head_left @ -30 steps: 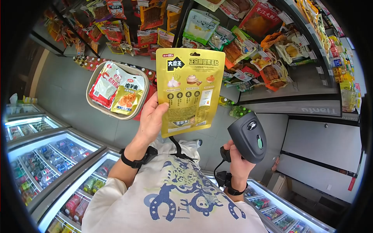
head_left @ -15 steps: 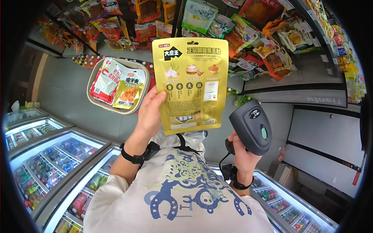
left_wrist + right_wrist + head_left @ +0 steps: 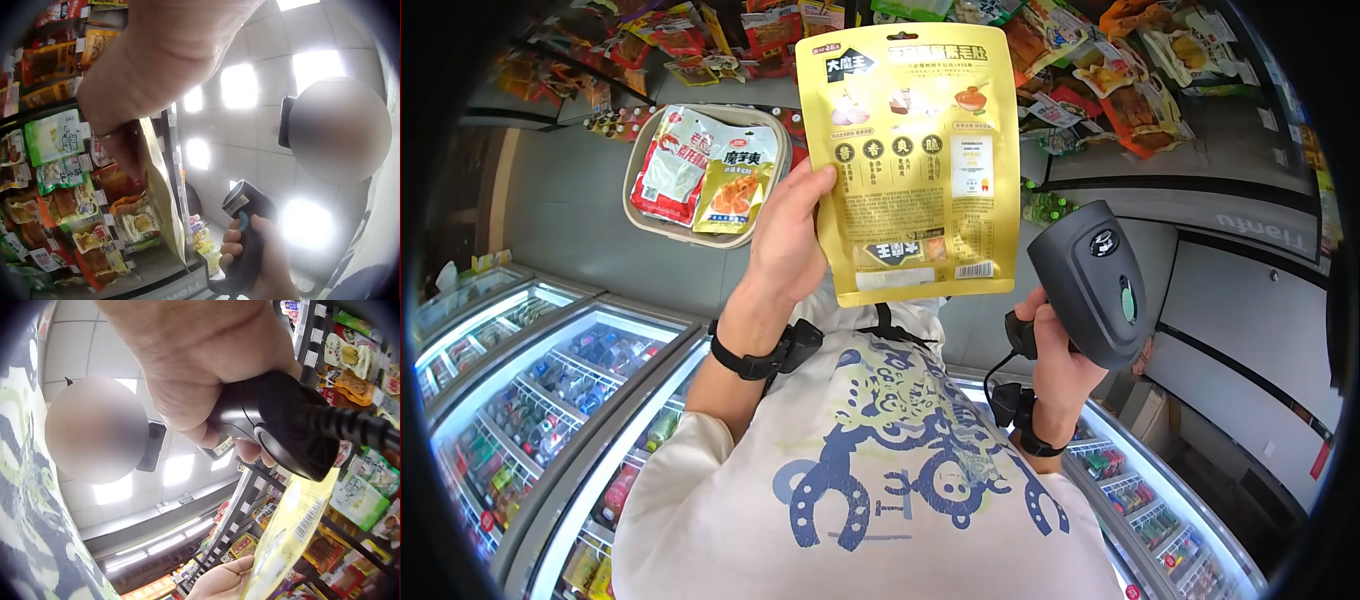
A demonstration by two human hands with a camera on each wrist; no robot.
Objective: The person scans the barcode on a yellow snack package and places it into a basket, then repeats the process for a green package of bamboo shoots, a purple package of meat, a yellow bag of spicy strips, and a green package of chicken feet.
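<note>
Lit drink coolers (image 3: pixel 625 408) and racks of packaged snacks (image 3: pixel 1115 95) stand around a grey floor (image 3: pixel 585 225), with a cream basket (image 3: pixel 670 234) beyond the left hand holding a red-and-white packet (image 3: pixel 670 170) and a smaller yellow-and-white packet (image 3: pixel 742 185). Before the person's chest, the left hand (image 3: pixel 788 240) has its grip closed on one side edge of a large yellow pouch (image 3: pixel 910 200), thumb on the printed back, held upright with the barcode low down. Just beside it, the right hand (image 3: pixel 1065 350) grips a black scanner (image 3: pixel 1090 290) by its handle, apart from the pouch.
</note>
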